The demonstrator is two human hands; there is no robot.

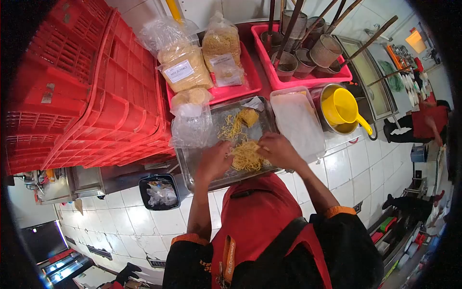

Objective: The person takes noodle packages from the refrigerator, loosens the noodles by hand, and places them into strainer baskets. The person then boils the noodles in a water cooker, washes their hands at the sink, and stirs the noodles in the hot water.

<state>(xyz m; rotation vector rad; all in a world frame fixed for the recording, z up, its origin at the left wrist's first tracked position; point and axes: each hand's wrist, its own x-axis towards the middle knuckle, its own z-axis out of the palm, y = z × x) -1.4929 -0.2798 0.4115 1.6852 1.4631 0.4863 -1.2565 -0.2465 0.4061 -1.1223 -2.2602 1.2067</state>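
Observation:
A shallow metal tray (185,169) lies in front of me with a heap of yellow noodles (247,157) near its front edge. My left hand (214,161) is at the heap's left side, its fingers curled into the strands. On the opposite side my right hand (279,150) has its fingers closed on noodles. Farther back in the tray are a thinner scatter of noodles (232,127), a compact noodle block (249,117) and a small whitish packet (255,103). An open clear plastic bag (191,126) overlaps the tray's left edge.
Stacked red crates (120,91) rise on the left. Bagged noodles (186,70) lie in a red tray; a pink basin (269,79) holds long-handled strainers. A white-lidded container (297,120) and yellow dipper (340,107) stand right. Below left is a bin (160,192); a person (426,123) stands far right.

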